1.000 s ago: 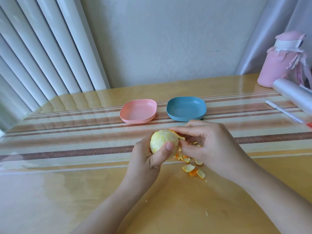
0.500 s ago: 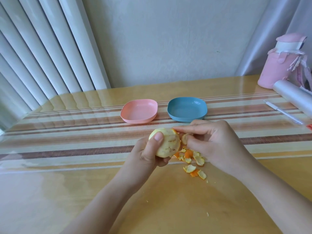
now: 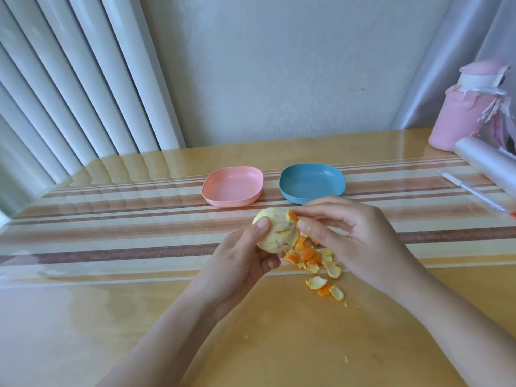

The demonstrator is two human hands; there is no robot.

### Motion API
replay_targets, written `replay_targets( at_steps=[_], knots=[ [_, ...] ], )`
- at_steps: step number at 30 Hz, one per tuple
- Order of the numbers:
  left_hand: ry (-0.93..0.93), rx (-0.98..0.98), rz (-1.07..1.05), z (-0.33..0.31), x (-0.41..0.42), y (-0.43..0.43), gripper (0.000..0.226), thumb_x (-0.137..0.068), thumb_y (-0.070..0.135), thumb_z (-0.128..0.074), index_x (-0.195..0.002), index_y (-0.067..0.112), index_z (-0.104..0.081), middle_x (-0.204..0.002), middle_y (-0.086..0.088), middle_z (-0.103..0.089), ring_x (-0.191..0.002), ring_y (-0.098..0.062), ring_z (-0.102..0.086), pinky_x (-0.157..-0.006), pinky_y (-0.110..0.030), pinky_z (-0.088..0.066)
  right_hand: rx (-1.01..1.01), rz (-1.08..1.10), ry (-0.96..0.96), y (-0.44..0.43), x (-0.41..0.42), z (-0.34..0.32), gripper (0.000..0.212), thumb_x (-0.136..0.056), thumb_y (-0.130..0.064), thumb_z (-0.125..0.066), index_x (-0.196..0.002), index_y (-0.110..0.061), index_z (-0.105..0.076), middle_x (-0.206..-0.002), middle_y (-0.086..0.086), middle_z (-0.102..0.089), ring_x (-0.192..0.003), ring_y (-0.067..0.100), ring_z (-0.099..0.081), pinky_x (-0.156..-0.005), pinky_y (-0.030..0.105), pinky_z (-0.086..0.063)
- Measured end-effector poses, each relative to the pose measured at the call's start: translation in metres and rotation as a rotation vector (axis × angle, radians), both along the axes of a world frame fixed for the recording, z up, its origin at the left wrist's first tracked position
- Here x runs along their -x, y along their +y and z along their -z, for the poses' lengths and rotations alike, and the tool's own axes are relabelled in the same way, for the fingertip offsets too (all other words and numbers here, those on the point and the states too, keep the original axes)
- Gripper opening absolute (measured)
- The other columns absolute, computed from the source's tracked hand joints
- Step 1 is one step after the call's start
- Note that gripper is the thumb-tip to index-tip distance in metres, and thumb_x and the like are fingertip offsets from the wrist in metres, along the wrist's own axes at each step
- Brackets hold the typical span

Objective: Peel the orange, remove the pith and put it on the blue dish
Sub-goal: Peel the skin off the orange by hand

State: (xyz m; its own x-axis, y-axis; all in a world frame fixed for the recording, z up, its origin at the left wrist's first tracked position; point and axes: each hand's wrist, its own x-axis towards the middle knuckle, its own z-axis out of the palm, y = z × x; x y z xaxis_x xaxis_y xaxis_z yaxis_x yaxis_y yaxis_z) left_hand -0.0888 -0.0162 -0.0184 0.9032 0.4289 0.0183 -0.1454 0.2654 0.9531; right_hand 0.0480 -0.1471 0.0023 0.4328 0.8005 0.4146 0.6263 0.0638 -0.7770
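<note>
Listing by size, carrier first: counter (image 3: pixel 111 317), pale wood under a glossy clear cover, with a striped runner across its middle. Pink bottle (image 3: pixel 463 113), upright at the far right corner. Roll of clear film (image 3: pixel 485 160), lying just in front of the bottle along the right edge. Left hand (image 3: pixel 240 263), fingers curled under and thumb pressed on top, grasping the orange (image 3: pixel 279 233) above the counter's middle. Right hand (image 3: pixel 360 236), thumb and forefinger pinching the peel tab (image 3: pixel 291 215) at the fruit's upper right. Blue dish (image 3: pixel 310 180), empty, just beyond the hands toward the far edge. Pink dish (image 3: pixel 231 185), empty, just beside the blue one on its left and not touching it. Orange as noted: held between both hands clear of the counter, nearly all pale and pith-covered, with one small orange patch showing. Peel scraps (image 3: pixel 315 258), a loose heap on the counter under and just nearer than the hands, a few pieces strayed toward the near edge. White pen (image 3: pixel 472 189), near the right edge, in front of the roll. Condition of task, as judged: peeling almost complete, one tab left; pith largely in place, so its removal looks barely begun; transfer to the blue dish not yet done.
</note>
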Motion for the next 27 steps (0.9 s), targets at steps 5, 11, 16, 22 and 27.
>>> replay_targets(
  at_steps=[5,11,16,22,27],
  knots=[
    [0.117,-0.256,-0.141,0.003,-0.001,-0.006,0.058,-0.077,0.059,-0.050,-0.083,0.003,-0.062,-0.074,-0.005,-0.056,-0.067,-0.014,-0.048,-0.065,-0.028,-0.040,-0.034,-0.024,0.009,-0.001,0.006,0.001,0.032,-0.073,-0.044,-0.070,-0.103,-0.033,-0.072,-0.088,-0.018,-0.073,-0.082,-0.003,-0.067,-0.070,0.010,-0.051],
    [0.087,-0.651,-0.241,0.000,0.002,-0.011,0.042,-0.075,0.065,-0.045,-0.062,0.026,-0.053,-0.054,0.009,-0.047,-0.052,-0.002,-0.041,-0.053,-0.012,-0.033,-0.082,-0.077,-0.261,0.002,0.005,0.008,0.025,-0.083,-0.029,-0.065,-0.103,-0.016,-0.074,-0.077,-0.005,-0.069,-0.071,0.010,-0.064,-0.065,0.025,-0.052],
    [0.031,-0.658,-0.282,0.005,0.000,-0.014,0.042,-0.066,0.085,-0.050,-0.067,0.044,-0.059,-0.056,0.019,-0.054,-0.053,0.001,-0.047,-0.053,-0.007,-0.034,-0.119,0.102,-0.594,0.006,0.012,0.012,0.029,-0.083,-0.023,-0.049,-0.092,-0.007,-0.071,-0.065,0.002,-0.054,-0.056,0.018,-0.052,-0.050,0.034,-0.049],
    [0.000,-0.638,-0.336,0.006,-0.002,-0.018,0.052,-0.063,0.086,-0.052,-0.069,0.035,-0.059,-0.058,0.017,-0.054,-0.055,0.001,-0.046,-0.054,-0.010,-0.036,-0.192,0.197,-0.628,0.008,0.019,0.014,0.029,-0.084,-0.015,-0.047,-0.091,-0.003,-0.073,-0.060,0.002,-0.047,-0.049,0.021,-0.045,-0.042,0.032,-0.045],
    [-0.023,-0.643,-0.341,0.005,-0.002,-0.018,0.064,-0.064,0.086,-0.053,-0.078,0.025,-0.061,-0.064,0.014,-0.060,-0.060,0.001,-0.051,-0.057,-0.013,-0.040,-0.186,0.137,-0.448,0.007,0.017,0.013,0.029,-0.081,-0.016,-0.049,-0.093,-0.009,-0.074,-0.062,0.000,-0.048,-0.055,0.017,-0.046,-0.048,0.033,-0.043]
  ],
)
